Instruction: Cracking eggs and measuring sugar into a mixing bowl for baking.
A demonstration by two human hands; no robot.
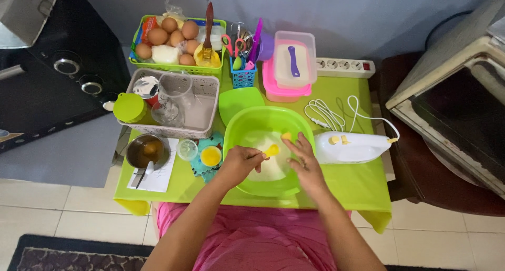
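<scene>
A big green bowl (247, 125) with white powder in it stands on the green table. My left hand (239, 162) is over the bowl's near left side, shut on a small yellow spoon (272, 150). Over the bowl's right side my right hand (301, 156) has its fingers spread, and a small yellow piece (286, 136) sits at its fingertips. Whether the fingers grip that piece I cannot tell.
White hand mixer (351, 147) lies right of the bowl, its cord coiled behind. Left of the bowl: small yellow-filled cup (210, 156), clear cup (187, 149), metal bowl (147, 151). Behind: grey basket (206, 125), egg basket (176, 39), pink boxes (292, 66), oven (452, 103) at right.
</scene>
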